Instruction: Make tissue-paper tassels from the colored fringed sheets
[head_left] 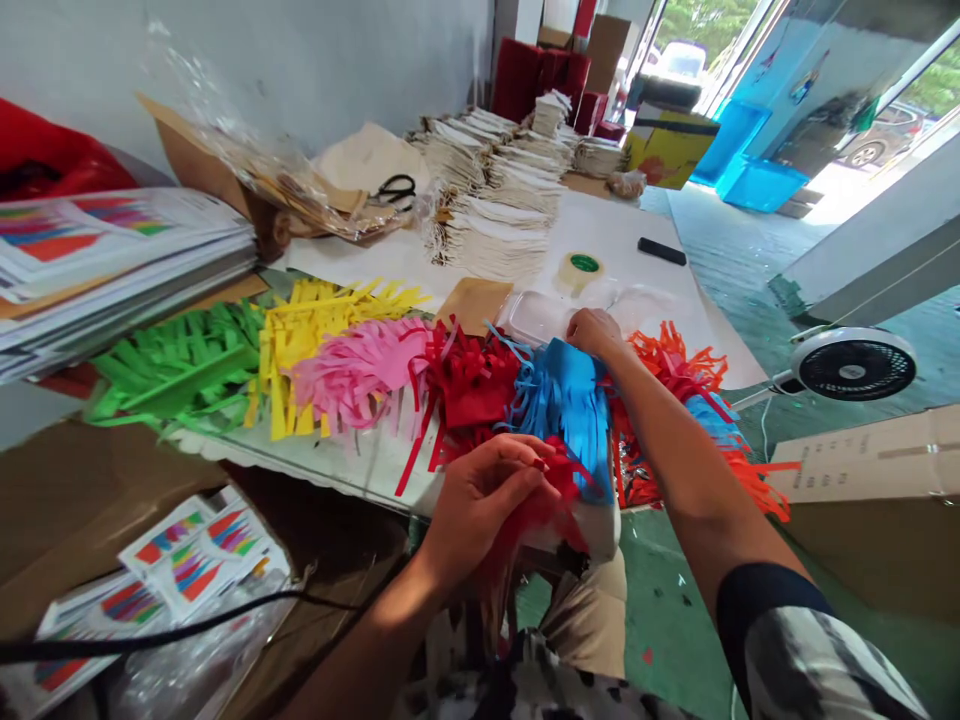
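Note:
My left hand (499,490) pinches a red tissue-paper tassel (536,525) at its top, in front of the table edge; the strips hang down, partly blurred. My right hand (594,330) reaches across the table to a clear plastic tray (529,318), behind the blue fringed paper (574,390). Its fingertips are hidden, so what they touch cannot be made out. Along the near edge lie fringed piles in green (184,360), yellow (330,320), pink (367,370) and red (476,380). An orange fringed pile (679,370) lies under and beside my right forearm.
Stacks of cream paper bundles (495,215) stand at the back, near scissors (394,190). A tape roll (581,268) and a black bar (661,251) lie on the table. Printed sheets (120,250) are piled left. A small fan (851,363) and a carton (870,500) stand right.

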